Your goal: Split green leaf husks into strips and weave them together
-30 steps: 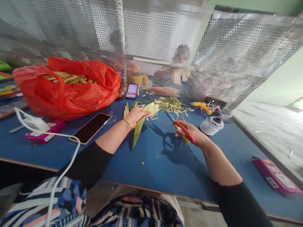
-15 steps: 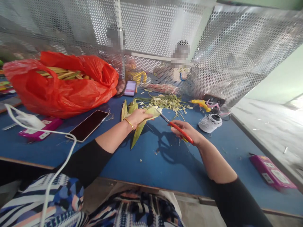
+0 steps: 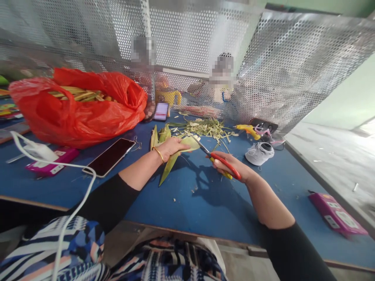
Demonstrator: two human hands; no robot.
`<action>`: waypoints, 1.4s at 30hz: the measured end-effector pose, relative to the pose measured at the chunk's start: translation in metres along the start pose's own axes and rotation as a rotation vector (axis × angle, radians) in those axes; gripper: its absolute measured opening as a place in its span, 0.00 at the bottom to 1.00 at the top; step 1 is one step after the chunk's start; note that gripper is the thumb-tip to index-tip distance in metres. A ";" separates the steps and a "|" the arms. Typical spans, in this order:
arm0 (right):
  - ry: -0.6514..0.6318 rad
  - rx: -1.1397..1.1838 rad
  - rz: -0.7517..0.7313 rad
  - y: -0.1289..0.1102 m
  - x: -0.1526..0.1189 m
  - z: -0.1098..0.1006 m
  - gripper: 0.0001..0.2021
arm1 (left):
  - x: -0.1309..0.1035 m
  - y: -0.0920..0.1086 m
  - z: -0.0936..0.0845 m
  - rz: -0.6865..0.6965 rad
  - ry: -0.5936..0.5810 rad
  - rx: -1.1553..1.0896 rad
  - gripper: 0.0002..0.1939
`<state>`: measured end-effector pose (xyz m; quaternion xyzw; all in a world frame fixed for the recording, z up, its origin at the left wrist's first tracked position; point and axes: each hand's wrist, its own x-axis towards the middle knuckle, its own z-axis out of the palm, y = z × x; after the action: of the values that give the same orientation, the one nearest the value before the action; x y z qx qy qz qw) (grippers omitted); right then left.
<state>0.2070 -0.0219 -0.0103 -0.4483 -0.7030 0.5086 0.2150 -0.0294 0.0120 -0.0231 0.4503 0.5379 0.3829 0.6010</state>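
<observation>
My left hand point(image 3: 172, 147) is closed on a pale green corn husk point(image 3: 191, 143), whose whitish end points right. Around that hand lie more husks point(image 3: 169, 168), one hanging down toward me and others at its left. In my right hand point(image 3: 227, 164) is a pair of scissors point(image 3: 224, 163) with red and yellow handles. Their blades reach up and left to the whitish end of the husk; whether they touch it I cannot tell. Just behind the hands is a heap of cut husk strips point(image 3: 209, 128).
A red plastic bag point(image 3: 88, 121) of husk strips stands at the left. Near it lie a phone point(image 3: 109, 157), a purple pack point(image 3: 63, 159) and a white cable point(image 3: 90, 183). Right are a thread spool point(image 3: 260, 153), a yellow glue gun point(image 3: 249, 130) and another purple pack point(image 3: 336, 214). Perforated metal screen point(image 3: 187, 39) behind.
The scissors handles have spread apart slightly in my right hand, showing more of the yellow one. My left hand still grips the husk in nearly the same place; the view has shifted a little.
</observation>
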 end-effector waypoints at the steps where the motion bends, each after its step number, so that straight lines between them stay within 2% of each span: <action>1: -0.005 0.000 0.010 0.000 0.000 0.001 0.36 | -0.001 0.000 0.001 0.003 -0.011 -0.001 0.03; 8: 0.036 0.073 0.048 0.001 0.003 0.007 0.31 | -0.002 -0.005 0.002 -0.002 -0.085 -0.022 0.05; 15: 0.069 0.099 0.039 0.003 0.006 0.012 0.29 | 0.001 -0.007 0.001 -0.010 -0.069 -0.047 0.10; 22: 0.149 0.005 0.067 -0.001 0.007 0.011 0.31 | -0.001 -0.005 0.004 -0.001 -0.061 -0.045 0.05; 31: 0.205 0.009 0.056 0.001 0.009 0.011 0.30 | -0.001 -0.006 0.005 -0.003 -0.069 -0.082 0.05; 33: 0.298 -0.088 0.050 0.006 0.012 0.009 0.30 | -0.001 -0.007 0.005 -0.018 -0.085 -0.118 0.04; 36: 0.528 -0.458 0.078 0.012 0.016 0.001 0.24 | 0.001 -0.004 0.003 -0.054 -0.069 -0.218 0.04; 38: 0.583 -0.676 0.100 0.014 0.016 -0.005 0.19 | 0.002 0.001 -0.002 -0.021 -0.008 -0.316 0.04; 40: 0.479 -0.718 0.090 0.014 0.014 -0.008 0.17 | 0.004 0.007 -0.008 0.054 0.080 -0.425 0.05; 42: 0.280 -0.604 0.052 0.013 0.011 -0.008 0.20 | 0.006 0.011 -0.013 0.096 0.162 -0.506 0.05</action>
<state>0.2123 -0.0070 -0.0205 -0.5750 -0.7740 0.2161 0.1538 -0.0414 0.0232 -0.0144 0.2787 0.4492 0.5682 0.6306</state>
